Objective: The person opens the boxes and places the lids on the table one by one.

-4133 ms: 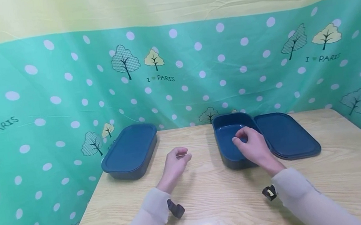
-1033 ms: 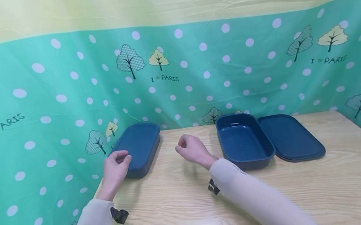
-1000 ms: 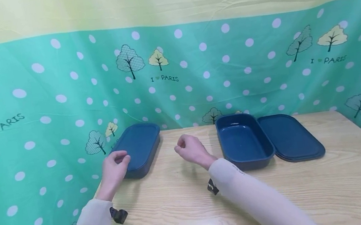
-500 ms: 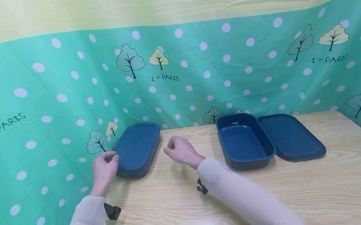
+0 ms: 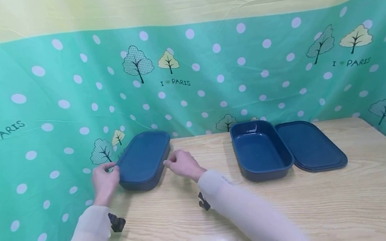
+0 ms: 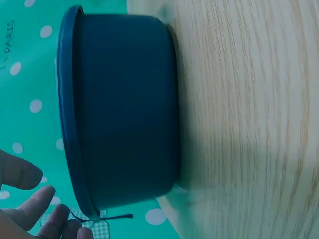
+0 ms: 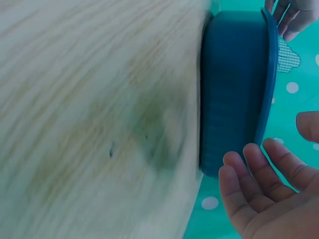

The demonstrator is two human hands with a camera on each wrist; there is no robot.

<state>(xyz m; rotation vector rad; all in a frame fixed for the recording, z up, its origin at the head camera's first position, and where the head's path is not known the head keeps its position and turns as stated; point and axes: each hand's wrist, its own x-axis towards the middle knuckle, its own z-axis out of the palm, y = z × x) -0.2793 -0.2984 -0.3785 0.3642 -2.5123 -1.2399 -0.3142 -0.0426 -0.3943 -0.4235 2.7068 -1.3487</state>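
Observation:
A dark blue lidded box [image 5: 142,159] stands at the back left of the table. Beside its left rim is my left hand [image 5: 105,183], thumb and fingers apart with nothing between them. My right hand [image 5: 184,165] hovers at the box's right side, fingers loosely bent. From the left wrist, the box's end wall [image 6: 124,109] and the lid's edge show, with my left fingers [image 6: 30,206] close to the near corner of the lid. In the right wrist view, my right fingers [image 7: 259,172] overlap the box's lower corner [image 7: 214,159], and the thumb is spread away.
An open, empty dark blue box [image 5: 259,152] stands right of centre. Against its right side lies a flat dark blue lid [image 5: 311,146]. A green polka-dot cloth [image 5: 210,84] hangs behind and along both sides of the wooden table [image 5: 179,230].
Both hands have moved left, the right from over the open box, to either side of the lidded box. Lately the left has slid outward off the lid. The boxes stay in place.

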